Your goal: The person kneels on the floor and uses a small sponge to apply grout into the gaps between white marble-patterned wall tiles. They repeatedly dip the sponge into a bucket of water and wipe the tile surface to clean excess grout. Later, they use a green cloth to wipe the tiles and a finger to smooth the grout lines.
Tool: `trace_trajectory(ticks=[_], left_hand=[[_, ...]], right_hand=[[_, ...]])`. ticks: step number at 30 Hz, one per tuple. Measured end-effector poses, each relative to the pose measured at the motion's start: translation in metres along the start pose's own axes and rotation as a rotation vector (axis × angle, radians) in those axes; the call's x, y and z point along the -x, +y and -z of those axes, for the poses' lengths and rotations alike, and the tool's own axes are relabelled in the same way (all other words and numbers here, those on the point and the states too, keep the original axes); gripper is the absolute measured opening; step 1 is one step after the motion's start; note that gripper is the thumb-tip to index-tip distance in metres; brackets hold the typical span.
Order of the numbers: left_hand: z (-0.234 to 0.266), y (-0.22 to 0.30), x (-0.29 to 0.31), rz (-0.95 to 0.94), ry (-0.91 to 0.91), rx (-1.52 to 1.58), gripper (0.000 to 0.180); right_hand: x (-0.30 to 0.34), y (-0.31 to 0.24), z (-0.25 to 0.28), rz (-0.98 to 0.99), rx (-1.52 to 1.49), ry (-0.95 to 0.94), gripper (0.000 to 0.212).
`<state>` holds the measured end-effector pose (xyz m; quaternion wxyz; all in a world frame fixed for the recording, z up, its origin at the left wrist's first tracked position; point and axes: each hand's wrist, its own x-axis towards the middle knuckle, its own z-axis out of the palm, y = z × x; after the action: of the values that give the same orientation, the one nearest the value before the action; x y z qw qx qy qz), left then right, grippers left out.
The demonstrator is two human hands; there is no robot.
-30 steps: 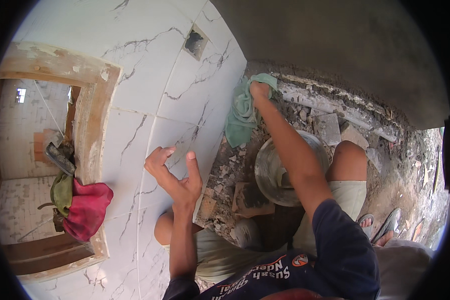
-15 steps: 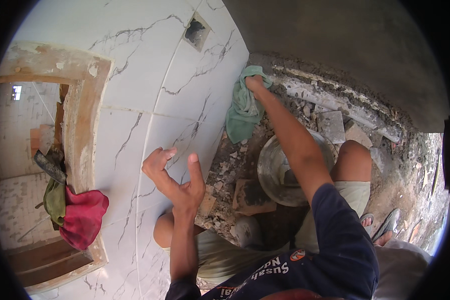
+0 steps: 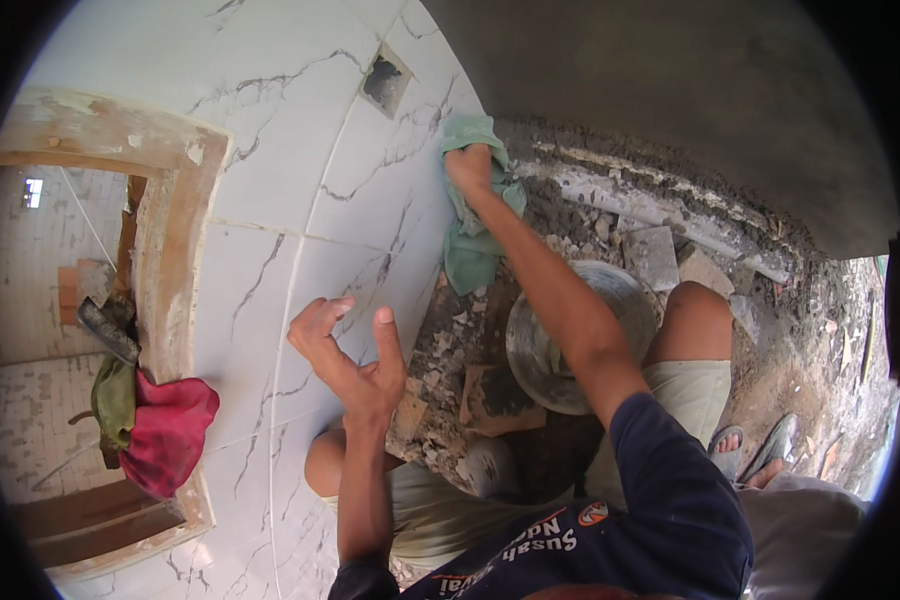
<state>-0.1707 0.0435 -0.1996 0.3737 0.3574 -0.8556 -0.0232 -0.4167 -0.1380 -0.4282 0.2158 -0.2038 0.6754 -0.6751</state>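
Note:
My right hand (image 3: 469, 168) is closed round a light green cloth (image 3: 473, 262), pressing it against the lower part of the white marbled wall tiles (image 3: 355, 205) near the corner. The cloth's lower end hangs down beside the rubble. My left hand (image 3: 355, 355) is held up in front of the tiles, thumb and fingers apart, with nothing in it. Below my right forearm stands a round metal basin (image 3: 535, 345) smeared with grey, partly hidden by the arm.
Rubble and broken tile pieces (image 3: 651, 258) cover the ground along a dark grey wall (image 3: 690, 110). At left, a wooden frame (image 3: 170, 250) surrounds an opening, with red cloth (image 3: 170, 430) draped over its edge. A person's sandalled feet (image 3: 770, 450) are at right.
My right hand has moved left with the green cloth, from the corner onto the tile face. My left hand stays nearly where it was.

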Motion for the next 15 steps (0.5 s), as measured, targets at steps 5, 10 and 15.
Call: trace_trajectory(ticks=[5,10,15], left_hand=[[-0.003,0.002,-0.001,-0.015,-0.007,0.007,0.04],[0.0,0.0,0.003,0.006,-0.011,-0.011,0.04],[-0.004,-0.002,0.001,-0.011,-0.004,-0.029,0.04]], right_hand=[[0.004,-0.055,0.0,0.194,-0.047,0.025,0.033],[0.004,-0.095,-0.001,0.473,-0.046,0.027,0.033],[-0.033,-0.077,-0.023,0.614,0.305,-0.084,0.05]])
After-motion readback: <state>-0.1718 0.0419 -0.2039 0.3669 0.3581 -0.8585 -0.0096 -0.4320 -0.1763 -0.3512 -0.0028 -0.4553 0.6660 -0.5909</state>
